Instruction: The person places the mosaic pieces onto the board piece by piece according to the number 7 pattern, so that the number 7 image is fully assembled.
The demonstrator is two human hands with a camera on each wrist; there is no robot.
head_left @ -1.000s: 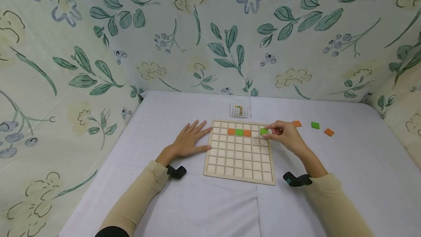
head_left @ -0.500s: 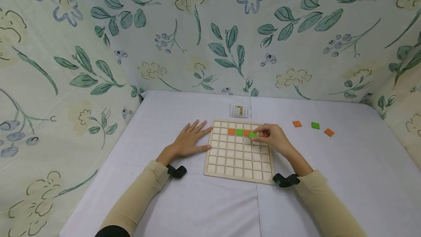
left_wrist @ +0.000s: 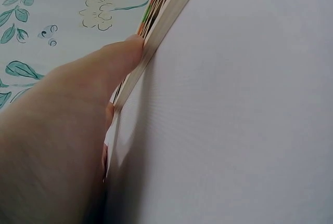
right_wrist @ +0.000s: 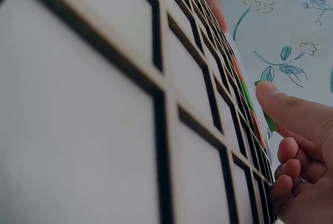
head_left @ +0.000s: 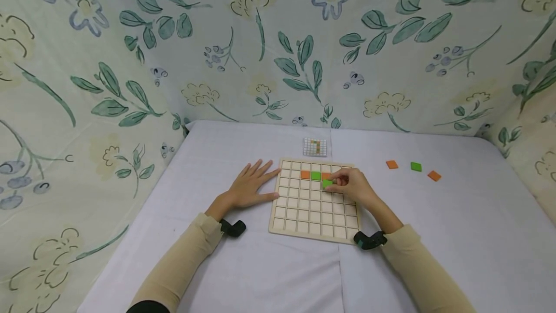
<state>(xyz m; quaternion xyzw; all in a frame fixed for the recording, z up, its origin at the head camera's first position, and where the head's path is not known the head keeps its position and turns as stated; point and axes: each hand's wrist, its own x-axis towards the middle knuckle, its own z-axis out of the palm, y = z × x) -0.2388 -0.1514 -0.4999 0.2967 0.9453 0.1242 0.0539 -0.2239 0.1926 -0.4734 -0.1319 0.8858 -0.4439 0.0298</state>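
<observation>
A pale wooden grid board [head_left: 314,234] lies on the white cloth, with an orange tile [head_left: 306,175], a green tile [head_left: 315,176] and another orange tile [head_left: 326,176] side by side in one row. My right hand [head_left: 353,185] pinches a second green tile [head_left: 327,184] between thumb and fingers, just below the right orange tile. In the right wrist view the pinched tile stands tilted close over the board, its far part hidden by the thumb. My left hand [head_left: 249,187] lies with spread fingers at the board's left edge, thumb and index fingertip touching the frame.
A small pattern card [head_left: 314,147] with a coloured grid lies behind the board. To the right on the cloth [head_left: 469,226] are a loose orange tile [head_left: 392,164], a green tile [head_left: 416,166] and another orange tile [head_left: 434,176]. A floral curtain [head_left: 260,76] hangs behind.
My right hand has carried the green tile leftward across the board, from its right edge to just below the right orange tile. The left hand has stayed in place.
</observation>
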